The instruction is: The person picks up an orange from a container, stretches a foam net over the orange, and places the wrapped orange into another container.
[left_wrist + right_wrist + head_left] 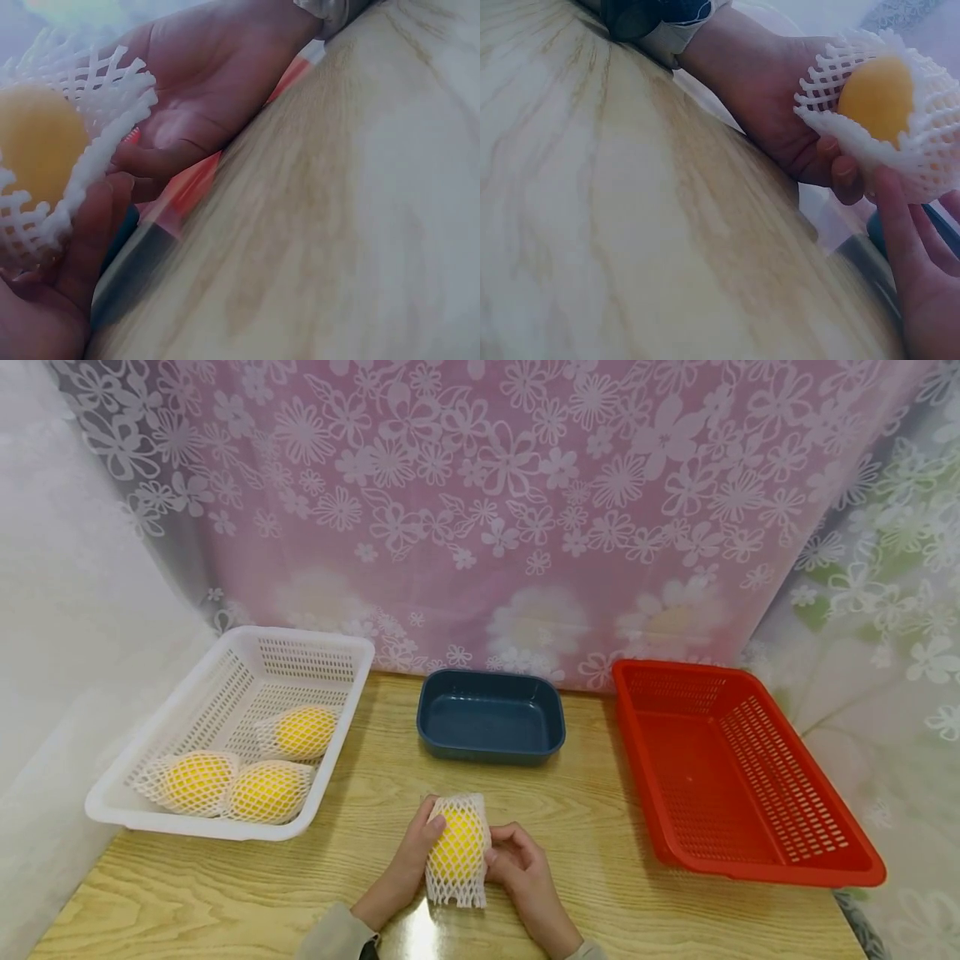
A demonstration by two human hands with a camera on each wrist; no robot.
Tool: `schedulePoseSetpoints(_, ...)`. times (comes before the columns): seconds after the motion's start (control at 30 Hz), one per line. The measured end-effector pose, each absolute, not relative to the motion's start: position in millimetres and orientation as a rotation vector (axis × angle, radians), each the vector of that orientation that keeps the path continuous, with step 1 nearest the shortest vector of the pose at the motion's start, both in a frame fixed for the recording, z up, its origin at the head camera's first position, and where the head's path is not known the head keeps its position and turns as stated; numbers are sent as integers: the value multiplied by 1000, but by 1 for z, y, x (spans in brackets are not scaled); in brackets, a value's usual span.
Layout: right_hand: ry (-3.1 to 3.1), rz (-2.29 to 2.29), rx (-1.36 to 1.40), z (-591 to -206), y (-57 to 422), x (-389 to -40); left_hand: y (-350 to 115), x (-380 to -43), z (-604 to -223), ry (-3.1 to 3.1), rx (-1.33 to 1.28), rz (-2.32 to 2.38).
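Observation:
A yellow fruit (pixel 459 842) in a white foam net (pixel 471 893) is held above the table's near middle. My left hand (pixel 411 853) grips it from the left, thumb lying over the net. My right hand (pixel 527 878) pinches the net's right side between thumb and fingers. In the left wrist view the fruit (pixel 41 139) shows bare through the net's open end, with my right hand (pixel 214 75) beside it. The right wrist view shows the same open end round the fruit (pixel 879 101), my left hand (pixel 780 112) behind it and fingers of my right hand (pixel 926 277) touching the net.
On the left, a white basket (pixel 347 710) holds three netted yellow fruits (pixel 268 792). A dark blue tray (pixel 491 753) stands at the back middle of the wooden table (pixel 592 793). To the right is a red basket (pixel 750 777). A pink floral curtain (pixel 480 510) hangs behind.

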State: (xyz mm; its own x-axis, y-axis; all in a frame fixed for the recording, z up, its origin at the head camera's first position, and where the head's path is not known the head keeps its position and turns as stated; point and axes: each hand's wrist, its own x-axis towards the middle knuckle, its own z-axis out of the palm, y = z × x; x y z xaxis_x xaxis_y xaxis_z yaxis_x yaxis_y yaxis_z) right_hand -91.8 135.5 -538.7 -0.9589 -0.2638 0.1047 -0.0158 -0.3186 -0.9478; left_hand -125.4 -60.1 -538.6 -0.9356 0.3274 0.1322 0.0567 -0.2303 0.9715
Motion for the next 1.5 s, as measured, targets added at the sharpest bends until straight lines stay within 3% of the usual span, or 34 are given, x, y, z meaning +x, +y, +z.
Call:
schedulePoseSetpoints(0.63, 1734, -2359, -351, -536, 135, -91, -59, -123, -534, 1765, 325, 2453)
schedulePoseSetpoints(0.97, 1625, -2394, -419, -536, 136, -91, -58, -125, -536, 1698, 428, 2486)
schedulePoseSetpoints(1.33, 1627, -2312, -357, -533, 138, -94, -60, -127, -536, 1852, 405, 2382)
schedulePoseSetpoints(1.5, 1568, -2395, -300, -536, 139, -96, -63, -127, -542, 1952, 519, 2292)
